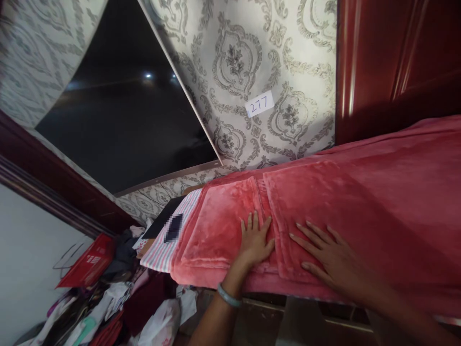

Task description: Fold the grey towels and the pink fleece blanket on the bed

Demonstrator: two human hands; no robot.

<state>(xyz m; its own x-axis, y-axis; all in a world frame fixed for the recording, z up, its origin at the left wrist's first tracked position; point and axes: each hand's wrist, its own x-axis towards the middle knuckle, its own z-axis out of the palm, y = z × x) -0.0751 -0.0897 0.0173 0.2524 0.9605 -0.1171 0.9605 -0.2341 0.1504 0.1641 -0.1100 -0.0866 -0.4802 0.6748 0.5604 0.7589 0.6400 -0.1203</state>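
Note:
A plush coral-red blanket (223, 216) lies folded in from both ends, its two edges almost meeting at a narrow seam. My left hand (256, 240) rests flat on the left folded panel beside that seam, fingers spread, a pale bracelet (228, 295) on its wrist. On the right panel, my right hand (326, 254) lies palm down with its fingers apart. Neither hand grips the fabric. Beneath the blanket, a striped cloth (162, 254) shows at the left end, with a dark pixelated rectangle (174, 228) on it.
A large dark screen (137, 96) hangs on patterned wallpaper (237, 57), near a paper label reading 277 (260, 104). Dark red panelling (396, 57) stands at right. Piled clothes (108, 300), a white plastic bag (162, 324) and a red bag (88, 262) lie lower left.

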